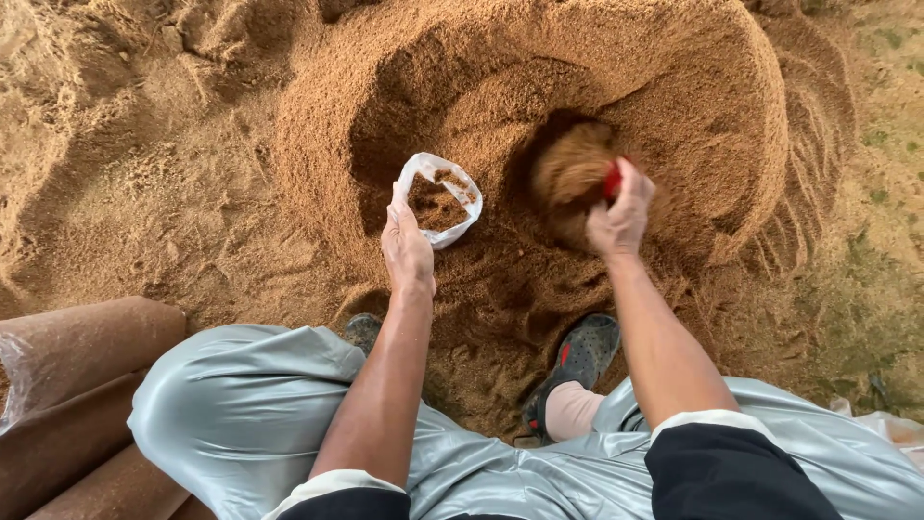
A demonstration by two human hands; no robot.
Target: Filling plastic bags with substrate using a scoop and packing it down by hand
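I squat in front of a large heap of brown sawdust (674, 87) with a hollow dug into it. My left hand (406, 246) grips the rim of a small clear plastic bag (460, 193), holding its mouth open; some sawdust lies inside. My right hand (621, 212) is closed on a red scoop (612, 181), mostly hidden under a heaped load of sawdust (575, 171). The scoop is lifted just right of the bag and is blurred with motion.
Filled brown cylindrical bags (82, 342) in clear plastic lie stacked at the lower left. My dark shoes (577, 361) rest in the sawdust, my grey trousers (241, 404) fill the bottom. Bare ground with grass patches (881, 241) lies right.
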